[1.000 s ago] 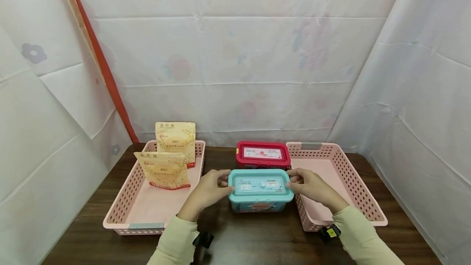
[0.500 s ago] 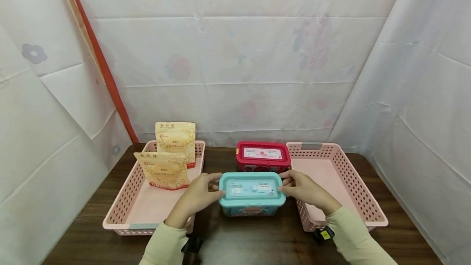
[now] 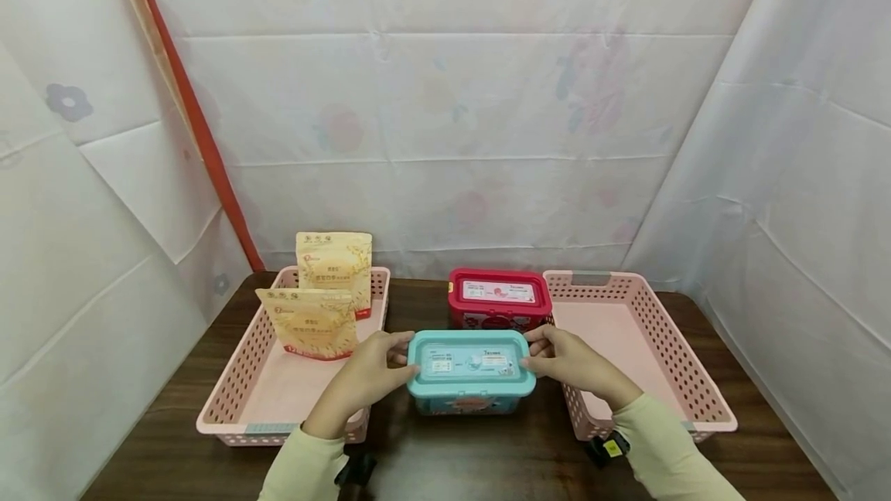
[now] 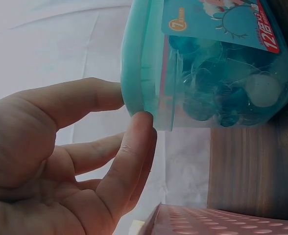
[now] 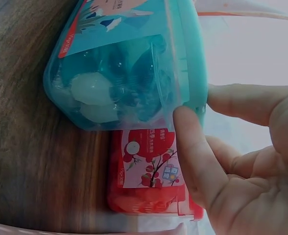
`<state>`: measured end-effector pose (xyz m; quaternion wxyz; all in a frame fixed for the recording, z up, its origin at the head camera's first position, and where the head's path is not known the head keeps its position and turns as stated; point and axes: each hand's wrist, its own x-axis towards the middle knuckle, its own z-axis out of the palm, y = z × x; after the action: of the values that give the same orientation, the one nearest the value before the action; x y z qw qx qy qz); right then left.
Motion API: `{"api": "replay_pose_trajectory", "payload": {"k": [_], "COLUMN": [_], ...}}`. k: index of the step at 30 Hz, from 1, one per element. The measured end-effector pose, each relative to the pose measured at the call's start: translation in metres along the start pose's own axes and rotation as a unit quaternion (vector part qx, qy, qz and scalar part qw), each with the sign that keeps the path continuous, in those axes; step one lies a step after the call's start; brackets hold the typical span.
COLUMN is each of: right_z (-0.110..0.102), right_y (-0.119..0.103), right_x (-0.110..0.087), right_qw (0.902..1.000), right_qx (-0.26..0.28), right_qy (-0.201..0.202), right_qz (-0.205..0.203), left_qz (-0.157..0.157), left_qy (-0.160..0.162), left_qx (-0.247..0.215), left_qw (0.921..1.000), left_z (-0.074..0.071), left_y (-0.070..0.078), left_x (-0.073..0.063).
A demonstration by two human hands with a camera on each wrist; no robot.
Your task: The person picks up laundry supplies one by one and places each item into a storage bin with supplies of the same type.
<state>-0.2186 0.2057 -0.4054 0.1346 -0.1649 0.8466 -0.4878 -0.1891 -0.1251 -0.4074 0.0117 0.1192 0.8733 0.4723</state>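
Note:
A turquoise lidded box of laundry pods (image 3: pixel 472 369) is in the middle of the head view, its base at the dark wooden table. White and blue pods show through its clear walls in both wrist views. My left hand (image 3: pixel 372 369) holds the lid's left end, thumb on top and fingers at the rim; the left wrist view shows the fingertips under the lid edge (image 4: pixel 134 73). At the opposite end my right hand (image 3: pixel 578 362) pinches the lid the same way, with the index fingertip just under the rim (image 5: pixel 195 63). A red box of laundry pods (image 3: pixel 500 296) stands behind.
On the left, a pink perforated basket (image 3: pixel 237 385) holds two upright yellow pouches (image 3: pixel 313 327). Another pink basket (image 3: pixel 685 358) stands to the right, close beside the red box. White patterned sheets (image 3: pixel 431 114) hang behind and at both sides of the table (image 3: pixel 480 454).
Both hands have moved the turquoise box to the left and a little towards me, keeping their hold on its ends. The red box, baskets and pouches have stayed put.

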Motion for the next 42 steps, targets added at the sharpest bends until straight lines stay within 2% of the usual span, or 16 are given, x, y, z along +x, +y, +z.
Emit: {"api": "replay_pose_trajectory", "payload": {"k": [5,9,14,21,25,32,42], "right_z": [-0.001,-0.002,-0.003,-0.004,-0.005,-0.002,0.005], "right_y": [0.0,0.0,0.002,0.005,0.006,0.009,0.008], "right_x": [-0.001,-0.001,-0.001,-0.003,-0.005,-0.005,-0.007], "right_qw": [0.9998,0.9996,0.9977,0.9942,0.9935,0.9929,0.992], "right_qx": [0.017,0.019,0.037,0.057,0.061,0.074,0.097], "right_qy": [-0.01,-0.021,-0.055,-0.082,-0.089,-0.09,-0.079], "right_qz": [0.003,0.002,0.014,0.04,0.037,0.024,0.015], "left_qz": [0.007,0.0,-0.012,-0.053,-0.068,-0.062,-0.069], "left_qy": [-0.002,-0.005,-0.007,-0.016,-0.021,-0.035,-0.061], "left_qx": [-0.004,-0.022,-0.038,-0.071,-0.063,-0.038,-0.127], "left_qw": [1.0,0.9997,0.9992,0.996,0.9955,0.9968,0.9877], "left_z": [0.0,-0.001,-0.002,0.002,0.004,0.005,0.006], "left_y": [-0.001,-0.003,-0.005,-0.006,-0.004,-0.003,-0.001], "left_x": [-0.001,-0.002,-0.002,-0.003,-0.006,-0.01,-0.011]}}
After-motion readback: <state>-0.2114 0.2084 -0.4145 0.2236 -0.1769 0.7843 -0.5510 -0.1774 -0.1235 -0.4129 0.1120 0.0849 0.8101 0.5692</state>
